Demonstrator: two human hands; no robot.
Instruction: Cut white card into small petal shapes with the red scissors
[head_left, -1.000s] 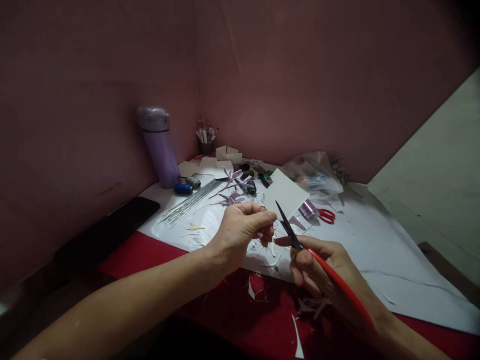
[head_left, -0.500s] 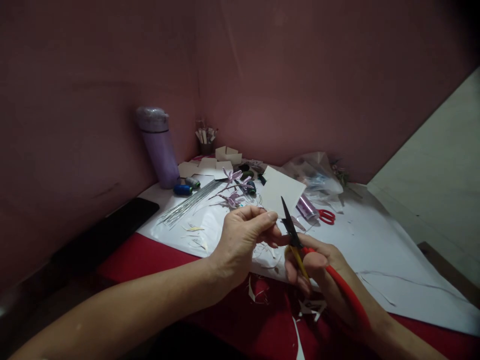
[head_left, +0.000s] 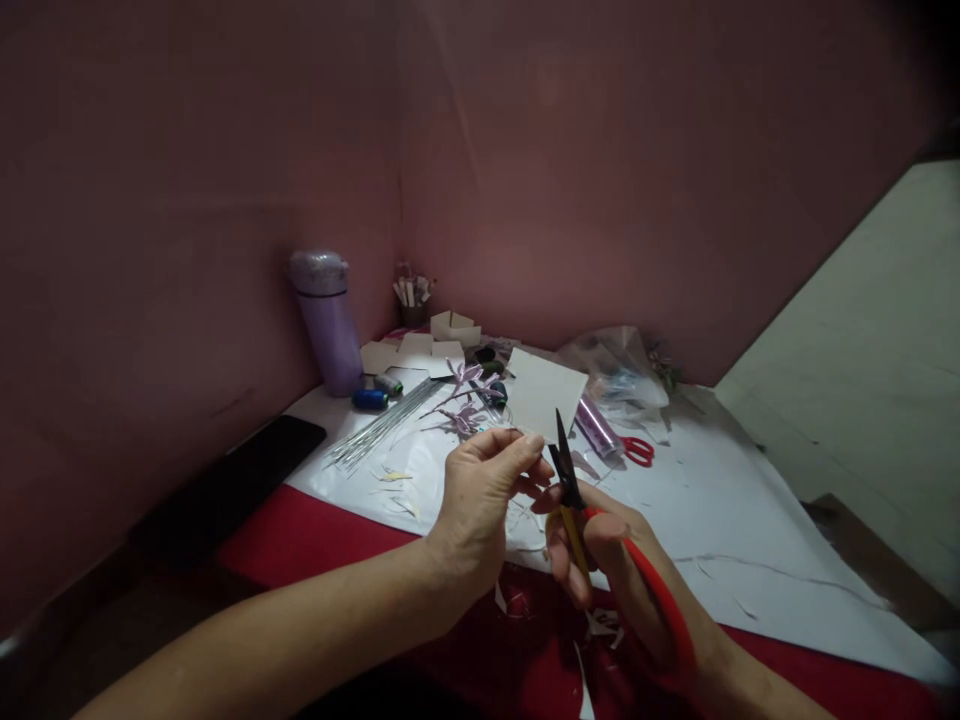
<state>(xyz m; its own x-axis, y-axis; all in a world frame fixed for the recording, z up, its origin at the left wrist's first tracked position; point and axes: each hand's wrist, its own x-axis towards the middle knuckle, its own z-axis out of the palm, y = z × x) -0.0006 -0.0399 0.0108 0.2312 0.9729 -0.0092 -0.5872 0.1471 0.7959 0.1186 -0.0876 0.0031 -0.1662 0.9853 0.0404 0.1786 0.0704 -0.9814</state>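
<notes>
The left hand (head_left: 480,495) pinches the white card (head_left: 544,395) at its lower edge, above the surface (head_left: 720,510), apparently steadying it while leaving most of it unobstructed. The right hand (head_left: 611,540) grips the red-handled scissors (head_left: 570,488), blades parted beside that edge; their upward angle presumably clears the left hand.

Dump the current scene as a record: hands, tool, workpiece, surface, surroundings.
left_hand: left hand pinches white card near its lower edge
right_hand: right hand grips red-handled scissors
tool_state: blades parted, pointing up
blade_contact: unclear; a blade overlaps the card in view
surface: white sheet over red cloth
left_side: purple bottle, blue spool, metal wires
beyond_hands: purple flowers, clear plastic bag
offcuts: on sheet and cloth
</notes>
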